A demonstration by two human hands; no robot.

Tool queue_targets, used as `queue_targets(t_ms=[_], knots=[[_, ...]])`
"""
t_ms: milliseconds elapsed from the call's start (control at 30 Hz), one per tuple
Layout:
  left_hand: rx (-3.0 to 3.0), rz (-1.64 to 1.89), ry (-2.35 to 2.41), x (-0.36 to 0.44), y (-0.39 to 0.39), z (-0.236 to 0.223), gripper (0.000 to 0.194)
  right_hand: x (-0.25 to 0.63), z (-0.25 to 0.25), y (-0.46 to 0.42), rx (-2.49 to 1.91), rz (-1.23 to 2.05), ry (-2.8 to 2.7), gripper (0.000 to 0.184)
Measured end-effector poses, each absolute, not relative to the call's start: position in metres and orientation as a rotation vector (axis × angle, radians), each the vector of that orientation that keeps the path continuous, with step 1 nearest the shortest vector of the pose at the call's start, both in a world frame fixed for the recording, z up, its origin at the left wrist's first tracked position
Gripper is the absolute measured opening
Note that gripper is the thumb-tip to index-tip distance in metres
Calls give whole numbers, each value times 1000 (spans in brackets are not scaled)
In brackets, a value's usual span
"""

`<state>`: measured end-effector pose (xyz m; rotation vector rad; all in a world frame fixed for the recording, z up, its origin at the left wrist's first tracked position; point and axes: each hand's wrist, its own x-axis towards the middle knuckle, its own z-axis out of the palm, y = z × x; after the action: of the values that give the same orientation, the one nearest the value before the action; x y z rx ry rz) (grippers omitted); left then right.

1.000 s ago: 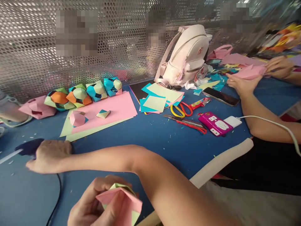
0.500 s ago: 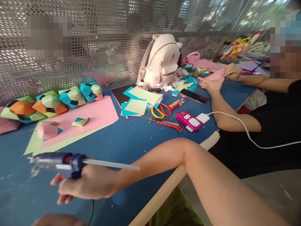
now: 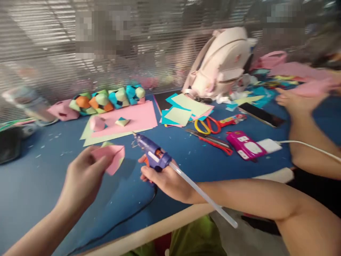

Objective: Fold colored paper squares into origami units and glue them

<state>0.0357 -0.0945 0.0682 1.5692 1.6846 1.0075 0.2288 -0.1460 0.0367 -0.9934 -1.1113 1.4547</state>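
My left hand [image 3: 86,174] pinches a folded pink paper piece [image 3: 113,160] with a pale green edge, held above the blue table. To its right, my right hand [image 3: 165,177] grips a blue hot glue gun [image 3: 153,151], its nozzle toward the upper left. A long clear glue stick [image 3: 205,195] sticks out of the gun's back. Beyond both hands, a small pink folded piece [image 3: 97,123] and a green-and-blue one [image 3: 122,122] rest on pink paper sheets [image 3: 142,117].
A row of folded paper balls [image 3: 101,102] lines the back by a perforated screen. Scissors [image 3: 213,125], a box cutter [image 3: 210,139], a magenta power bank [image 3: 245,145], a phone [image 3: 261,114] and a backpack [image 3: 221,67] lie rightward. A co-worker's arm [image 3: 306,131] reaches in at right. The glue gun's black cord [image 3: 125,218] crosses the table.
The view has swung left. My left hand has come up into view with the pink paper piece. The glue gun now points further up and away, still in my right hand.
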Motion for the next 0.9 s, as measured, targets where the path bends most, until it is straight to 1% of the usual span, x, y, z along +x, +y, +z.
queue_targets(t_ms=[100,200,333,533,667,767,900], knots=[[1333,1110,1474,53,-79,56,23,225,20,-146,-1007,1363,-1248,29],[1272,1149,1449,55,-72,41,16,222,10,-144,-996,1309,-1354,28],[1278,1152,1419,49,-72,29,10,221,10,-141,-1030,1225,-1495,24],[1145,1194,1245,46,-70,19,18,212,15,-130,-1120,1098,-1668,16],[1040,1177,1172,46,-72,18,17,208,10,-128,-1107,1076,-1691,14],[1006,1171,1180,45,-72,17,20,209,5,-128,-1130,1058,-1726,13],[1066,1178,1234,45,-74,15,18,210,4,-128,-1132,1010,-1771,11]])
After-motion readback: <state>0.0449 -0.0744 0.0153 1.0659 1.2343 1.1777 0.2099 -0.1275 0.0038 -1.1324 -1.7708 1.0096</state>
